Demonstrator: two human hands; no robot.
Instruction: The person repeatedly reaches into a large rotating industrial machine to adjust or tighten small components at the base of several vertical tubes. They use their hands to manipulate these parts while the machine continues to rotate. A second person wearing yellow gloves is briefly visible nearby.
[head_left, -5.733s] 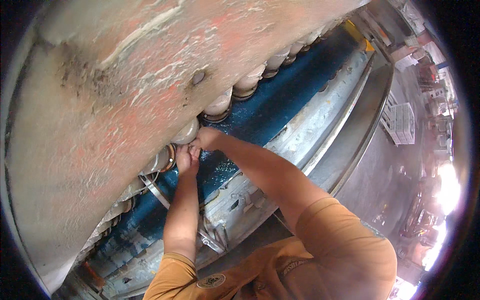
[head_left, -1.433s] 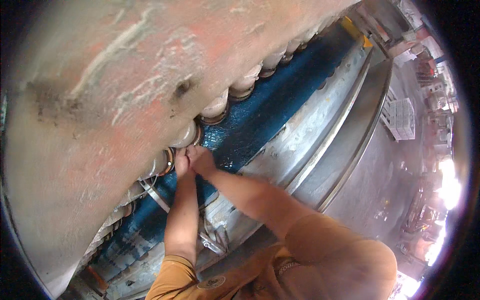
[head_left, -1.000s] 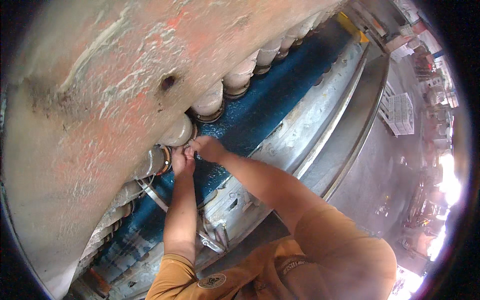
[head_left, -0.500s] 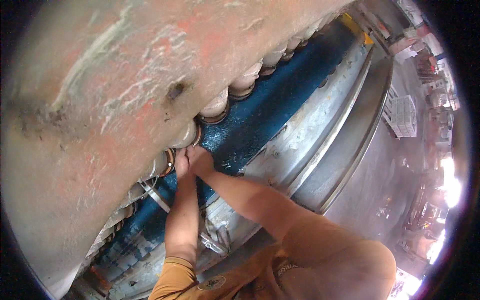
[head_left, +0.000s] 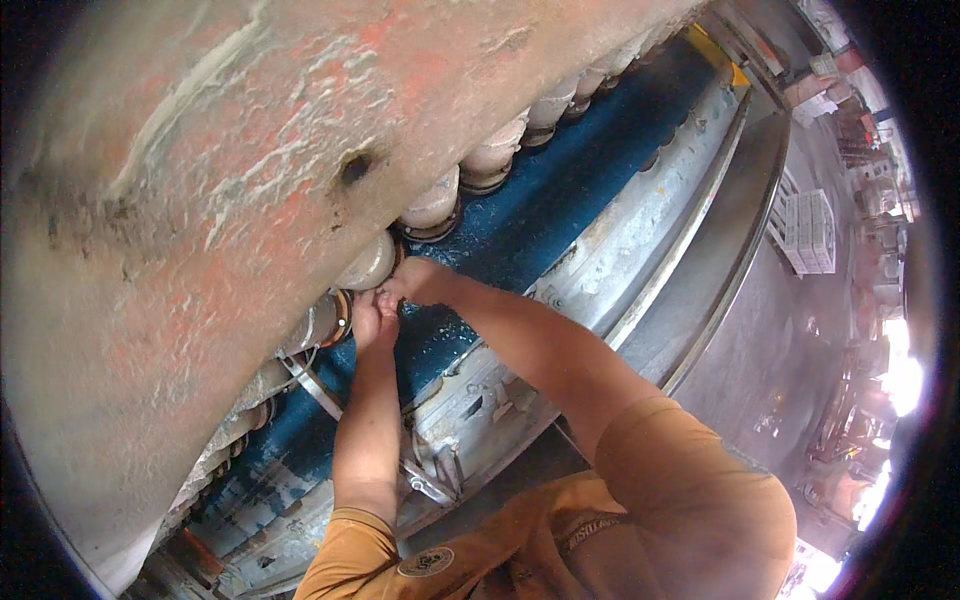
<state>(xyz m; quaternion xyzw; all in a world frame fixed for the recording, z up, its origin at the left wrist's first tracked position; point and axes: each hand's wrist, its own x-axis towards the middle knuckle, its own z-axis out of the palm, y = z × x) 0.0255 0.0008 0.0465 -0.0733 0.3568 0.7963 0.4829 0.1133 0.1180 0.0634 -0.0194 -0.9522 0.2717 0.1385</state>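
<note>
Side by side, my left hand (head_left: 375, 318) and right hand (head_left: 424, 282) work at a rounded whitish cylinder (head_left: 368, 262) under the edge of a large mottled panel. The left hand's fingers are curled against its lower rim, close to a neighbouring brown ring (head_left: 345, 318). My right hand is closed beside the dark band around its base, fingertips turned inward and mostly hidden. What the fingers pinch, if anything, is too small to make out. Another whitish cylinder (head_left: 432, 205) with a dark band sits just up the row.
The stained, reddish-grey panel (head_left: 230, 130) overhangs from the upper left. A wet blue surface (head_left: 540, 220) runs beneath the row, edged by a scalloped metal strip (head_left: 640, 215). A metal bracket (head_left: 430, 485) lies near my left forearm. A white crate (head_left: 805, 232) stands on the floor.
My right hand has shifted slightly up and right, its elbow swinging outward. The left hand stays nearly in place, and the two hands now overlap less.
</note>
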